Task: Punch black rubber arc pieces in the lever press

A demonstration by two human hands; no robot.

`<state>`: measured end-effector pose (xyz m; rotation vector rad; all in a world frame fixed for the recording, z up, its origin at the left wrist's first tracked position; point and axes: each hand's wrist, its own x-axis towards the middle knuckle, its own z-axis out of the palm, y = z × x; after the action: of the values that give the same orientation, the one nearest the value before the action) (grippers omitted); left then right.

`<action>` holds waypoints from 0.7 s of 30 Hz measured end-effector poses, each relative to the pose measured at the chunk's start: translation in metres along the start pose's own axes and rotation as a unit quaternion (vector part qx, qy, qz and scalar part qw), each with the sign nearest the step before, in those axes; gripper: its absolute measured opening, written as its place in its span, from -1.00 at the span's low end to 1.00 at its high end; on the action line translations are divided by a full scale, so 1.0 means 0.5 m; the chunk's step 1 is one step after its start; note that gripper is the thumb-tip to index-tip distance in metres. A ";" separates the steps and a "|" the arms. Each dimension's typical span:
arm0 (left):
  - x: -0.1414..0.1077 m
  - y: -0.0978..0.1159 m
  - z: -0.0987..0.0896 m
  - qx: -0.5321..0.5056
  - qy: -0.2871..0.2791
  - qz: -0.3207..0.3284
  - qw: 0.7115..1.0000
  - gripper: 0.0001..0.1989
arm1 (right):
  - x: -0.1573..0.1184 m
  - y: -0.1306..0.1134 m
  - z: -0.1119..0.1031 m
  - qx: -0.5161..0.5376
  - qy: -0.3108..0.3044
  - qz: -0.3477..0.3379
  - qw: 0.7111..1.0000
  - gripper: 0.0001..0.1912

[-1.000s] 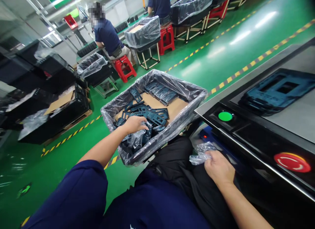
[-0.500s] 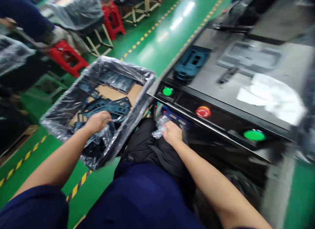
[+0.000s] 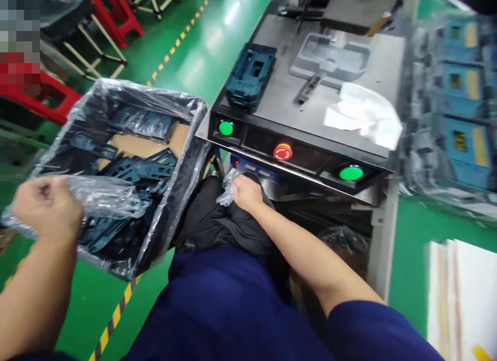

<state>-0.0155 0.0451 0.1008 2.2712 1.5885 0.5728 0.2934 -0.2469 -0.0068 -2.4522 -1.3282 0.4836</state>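
Pinching a loose fold of clear plastic film [image 3: 111, 195] in the left hand [image 3: 46, 208], fingers [image 3: 39, 192] curled shut on the film alone, just above the near-left corner of the black crate [image 3: 182, 179]. Dark teal plastic frames [image 3: 140, 169] lying inside the crate on a cardboard sheet [image 3: 135, 146], partly under the film, none held. Right of the crate, right hand [image 3: 246, 192] closed on a small crumpled wad of film [image 3: 229, 190], resting on black fabric [image 3: 209, 226] over the lap. Past the crate, one matching teal frame [image 3: 250, 76] sitting on a steel-topped machine [image 3: 279, 40], near a green button [image 3: 225, 128] and a red stop button [image 3: 282, 152].
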 end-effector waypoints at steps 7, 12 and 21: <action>0.007 0.065 0.010 -0.115 0.226 0.015 0.967 -0.85 | 0.008 0.013 0.013 0.071 0.036 0.004 0.997 -0.75; -0.049 0.122 0.010 -0.211 -0.050 0.085 0.973 -0.74 | 0.022 0.016 0.012 0.151 0.061 0.053 0.985 -0.76; -0.175 0.306 0.147 -0.292 -0.275 0.220 0.889 -0.79 | 0.001 -0.146 -0.006 0.427 0.001 0.059 0.902 -0.74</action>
<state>0.1188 -0.0907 0.0957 2.0435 0.5314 0.3804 0.2411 -0.2088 0.0267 -1.7762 -0.7162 0.8684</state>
